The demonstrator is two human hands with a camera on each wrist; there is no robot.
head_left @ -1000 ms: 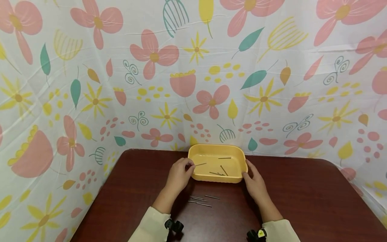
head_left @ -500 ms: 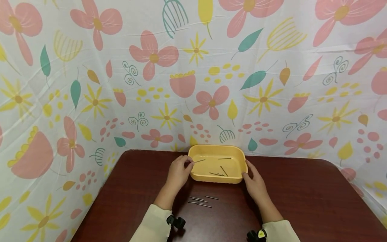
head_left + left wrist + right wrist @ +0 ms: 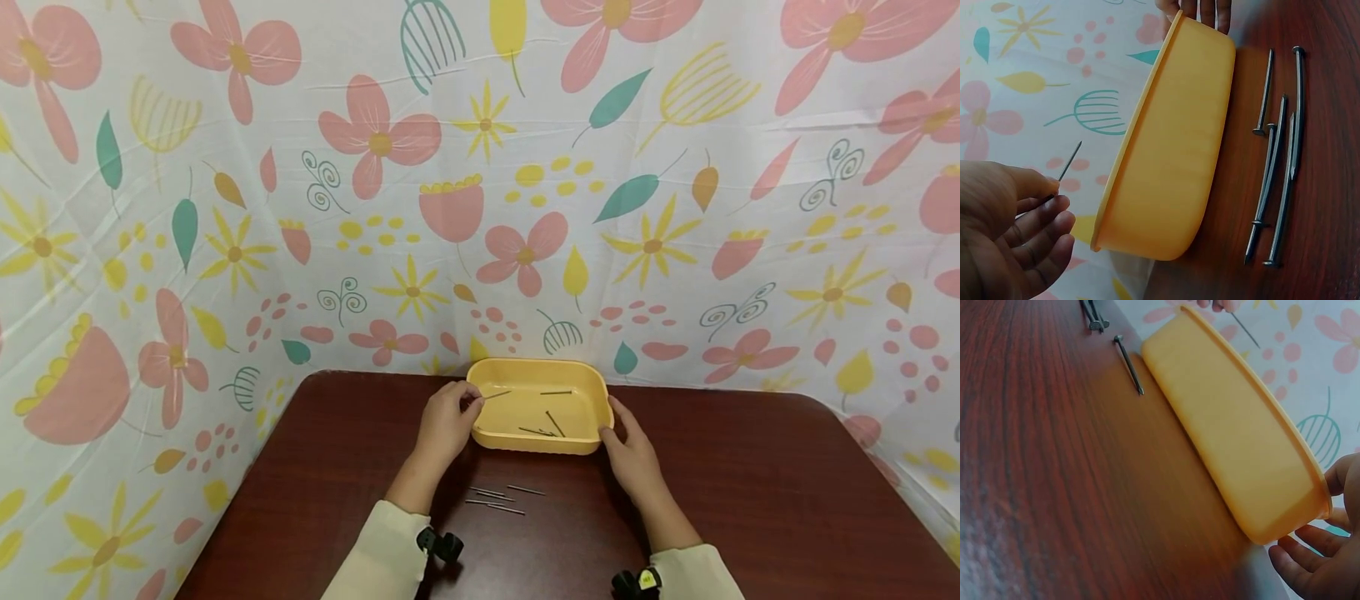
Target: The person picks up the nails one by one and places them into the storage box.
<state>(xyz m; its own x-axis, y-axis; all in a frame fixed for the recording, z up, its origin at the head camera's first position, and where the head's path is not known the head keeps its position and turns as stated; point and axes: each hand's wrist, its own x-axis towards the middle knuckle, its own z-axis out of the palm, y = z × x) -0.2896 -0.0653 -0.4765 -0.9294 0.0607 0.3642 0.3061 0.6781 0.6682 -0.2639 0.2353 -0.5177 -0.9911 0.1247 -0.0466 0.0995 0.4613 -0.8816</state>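
My left hand (image 3: 444, 425) pinches a nail (image 3: 1071, 160) between thumb and fingertips, over the left rim of a yellow plastic tray (image 3: 536, 444). The nail's pointed end sticks out past the fingertips, above the tray's inside. My right hand (image 3: 633, 454) holds the tray's right end, with the thumb at the rim and the other fingers against the outer wall (image 3: 1254, 456). Several nails (image 3: 557, 392) lie scattered on the tray floor. In front of the tray, a loose group of several more nails (image 3: 1282, 175) lies on the table.
The dark reddish-brown wooden table (image 3: 750, 483) ends at a flower-printed cloth (image 3: 525, 167) right behind the tray. Black cameras are strapped to the left wrist (image 3: 439, 546) and right wrist (image 3: 636, 582), by the cream sleeves.
My left hand has risen slightly and moved a little away from the body with the nail, whose point now sits higher over the tray. The right hand and tray stay put.
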